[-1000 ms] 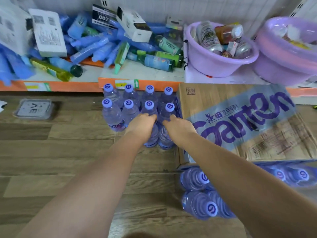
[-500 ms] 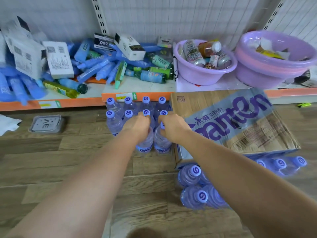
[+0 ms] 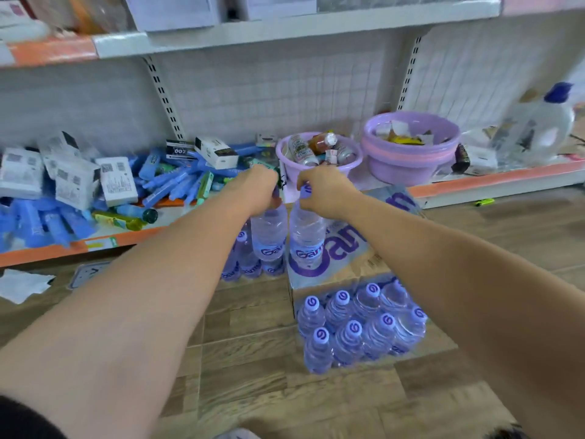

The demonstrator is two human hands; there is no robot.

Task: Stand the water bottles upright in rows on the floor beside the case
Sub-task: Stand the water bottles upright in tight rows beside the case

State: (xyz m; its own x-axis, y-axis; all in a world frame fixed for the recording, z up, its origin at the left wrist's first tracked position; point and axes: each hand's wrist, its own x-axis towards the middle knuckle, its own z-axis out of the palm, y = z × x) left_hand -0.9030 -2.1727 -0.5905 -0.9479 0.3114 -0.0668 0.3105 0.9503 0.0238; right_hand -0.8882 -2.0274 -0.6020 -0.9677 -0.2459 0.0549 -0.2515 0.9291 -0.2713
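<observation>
Both arms reach far out over the wooden floor [image 3: 253,359]. The left hand [image 3: 258,188] is curled over the top of the left bottle [image 3: 268,236], its cap hidden under the fingers. The right hand [image 3: 324,191] pinches the right bottle [image 3: 306,242] at the cap, which shows between the fingers. Both bottles hang upright, side by side and almost touching, labels toward the camera. Behind and below them a group of standing bottles [image 3: 247,267] sits on the floor just left of the case [image 3: 375,264]; whether the two held bottles touch the floor I cannot tell. The case lies on its side to the right, and at its near open end packed bottles [image 3: 357,331] lie with their caps toward the camera. Farther off runs a low shelf [image 3: 47,250] with an orange edge, heaped at the left with blue packs [image 3: 177,185] and white boxes [image 3: 115,185]. To the right stand a small purple basin [image 3: 351,164] holding cans and a larger basin [image 3: 408,163], then a blurred clear jug [image 3: 538,131] with a blue cap. A white paper [image 3: 22,285] lies on the floor at the left.
</observation>
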